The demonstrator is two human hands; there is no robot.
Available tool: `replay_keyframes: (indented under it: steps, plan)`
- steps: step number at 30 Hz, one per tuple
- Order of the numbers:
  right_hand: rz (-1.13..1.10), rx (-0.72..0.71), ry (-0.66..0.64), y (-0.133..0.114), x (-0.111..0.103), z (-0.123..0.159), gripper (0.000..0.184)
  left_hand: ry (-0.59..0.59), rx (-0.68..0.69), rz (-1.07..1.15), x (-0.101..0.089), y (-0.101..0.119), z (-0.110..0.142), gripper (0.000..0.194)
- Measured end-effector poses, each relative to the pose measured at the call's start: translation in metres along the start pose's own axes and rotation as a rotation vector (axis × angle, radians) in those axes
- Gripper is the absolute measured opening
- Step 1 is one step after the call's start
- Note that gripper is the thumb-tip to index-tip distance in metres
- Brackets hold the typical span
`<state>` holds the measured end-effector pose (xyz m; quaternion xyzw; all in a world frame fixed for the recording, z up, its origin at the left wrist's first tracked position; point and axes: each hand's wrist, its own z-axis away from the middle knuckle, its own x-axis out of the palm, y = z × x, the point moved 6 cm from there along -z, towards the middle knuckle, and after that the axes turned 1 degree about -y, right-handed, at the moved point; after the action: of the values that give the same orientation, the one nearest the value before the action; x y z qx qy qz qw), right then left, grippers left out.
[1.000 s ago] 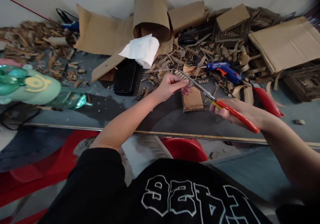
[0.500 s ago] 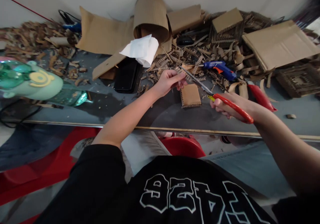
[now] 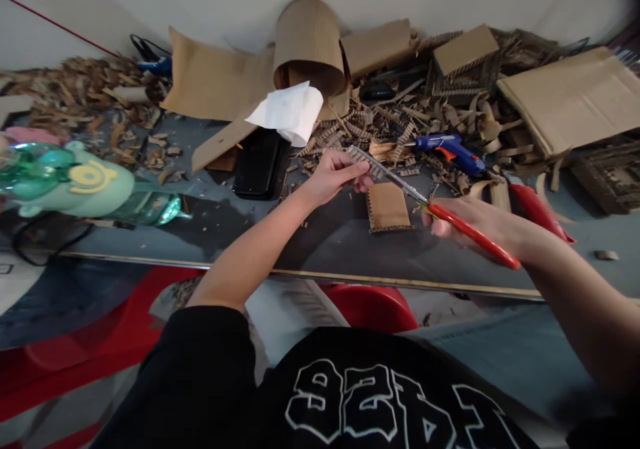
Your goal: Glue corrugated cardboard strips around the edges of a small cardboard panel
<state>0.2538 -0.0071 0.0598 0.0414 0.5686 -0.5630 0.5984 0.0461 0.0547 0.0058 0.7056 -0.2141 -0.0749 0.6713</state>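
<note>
The strip (image 3: 376, 169) is up over the counter (image 3: 340, 249), pinched in the left hand (image 3: 336, 174). The scissors (image 3: 473, 234) lie along it, and the right hand (image 3: 463, 217) is wrapped around them. Near both hands, a small brown square (image 3: 389, 206) lies flat. Past it are a blue glue gun (image 3: 453, 150) and lots of scraps (image 3: 367, 123).

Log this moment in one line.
left hand: pinching corrugated strip; right hand: holding red-handled scissors at strip; nearby: cardboard square, glue gun
</note>
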Motion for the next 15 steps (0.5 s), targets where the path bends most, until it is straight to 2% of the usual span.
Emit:
replay_keyframes:
  steps: [3,9,15]
  plan:
    - [0.001,0.086,-0.090,0.003,0.006,0.002,0.084,-0.040,-0.016,0.020,0.003,-0.004,-0.001,0.047]
    - [-0.043,0.097,-0.086,0.012,0.008,0.002,0.077,-0.054,-0.021,0.003,0.006,-0.011,-0.004,0.047]
    - [-0.094,0.110,-0.105,0.015,0.011,0.001,0.080,-0.060,-0.029,0.010,0.005,-0.012,-0.003,0.047]
